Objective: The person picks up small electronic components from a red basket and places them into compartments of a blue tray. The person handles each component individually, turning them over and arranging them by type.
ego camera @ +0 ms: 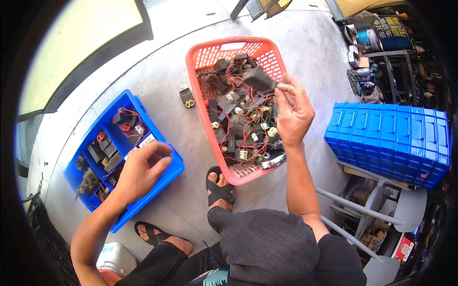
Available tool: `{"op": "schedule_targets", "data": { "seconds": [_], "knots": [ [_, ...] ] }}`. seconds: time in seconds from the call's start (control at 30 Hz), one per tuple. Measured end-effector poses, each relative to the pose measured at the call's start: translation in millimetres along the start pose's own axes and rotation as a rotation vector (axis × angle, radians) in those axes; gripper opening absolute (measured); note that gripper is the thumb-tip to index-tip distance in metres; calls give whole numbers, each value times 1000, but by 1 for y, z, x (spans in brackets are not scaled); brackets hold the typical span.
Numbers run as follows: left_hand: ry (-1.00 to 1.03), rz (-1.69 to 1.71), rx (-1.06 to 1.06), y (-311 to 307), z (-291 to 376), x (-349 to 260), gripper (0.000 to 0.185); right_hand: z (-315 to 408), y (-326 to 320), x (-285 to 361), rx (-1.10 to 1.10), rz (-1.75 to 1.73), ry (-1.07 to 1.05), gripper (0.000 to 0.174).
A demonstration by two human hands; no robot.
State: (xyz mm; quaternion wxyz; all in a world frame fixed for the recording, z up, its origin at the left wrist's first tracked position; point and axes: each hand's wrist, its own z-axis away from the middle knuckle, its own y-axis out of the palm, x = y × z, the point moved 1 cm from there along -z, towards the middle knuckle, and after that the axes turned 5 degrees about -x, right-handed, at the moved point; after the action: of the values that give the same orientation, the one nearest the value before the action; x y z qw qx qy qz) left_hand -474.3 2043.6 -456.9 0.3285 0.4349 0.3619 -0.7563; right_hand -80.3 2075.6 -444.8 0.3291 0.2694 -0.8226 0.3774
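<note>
Between the thumb and fingers of my right hand (295,114) is a black rectangular electrical module (260,80), slightly blurred. It is above the far right part of a red plastic basket (209,143). Inside the basket lies a tangled heap of black modules, red wires and white plastic connectors (239,110). My left hand (143,169) hovers over the near right side of a blue divided plastic bin (148,198), fingers curled and apart, with nothing visible in them. The bin's compartments hold dark modules (103,148) and wired connectors (139,129). My left hand and forearm hide part of the bin.
On the floor between bin and basket lies a loose black module with a pale connector (187,98). Stacked blue plastic bins (388,139) stand at right, above a grey metal frame (361,207). A white bucket (116,259) sits at lower left. My sandalled foot (220,191) is beside the basket.
</note>
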Motion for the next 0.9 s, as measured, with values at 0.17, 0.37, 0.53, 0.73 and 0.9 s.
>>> {"op": "schedule_targets", "data": {
  "seconds": [0.17,0.37,0.53,0.73,0.9],
  "knots": [
    [-206,446,-29,16,-31,-23,28,6,15,26,98,112,30,17],
    [-316,445,38,19,-17,-3,23,27,79,-31,530,175,68,50],
    [-413,403,31,14,9,23,19,27,126,-87,400,211,49,48],
    [-477,400,-18,4,41,49,18,16,173,-61,716,540,-73,51],
    [-451,411,1,7,47,45,17,20,150,-82,494,366,-14,44]
  ]
}}
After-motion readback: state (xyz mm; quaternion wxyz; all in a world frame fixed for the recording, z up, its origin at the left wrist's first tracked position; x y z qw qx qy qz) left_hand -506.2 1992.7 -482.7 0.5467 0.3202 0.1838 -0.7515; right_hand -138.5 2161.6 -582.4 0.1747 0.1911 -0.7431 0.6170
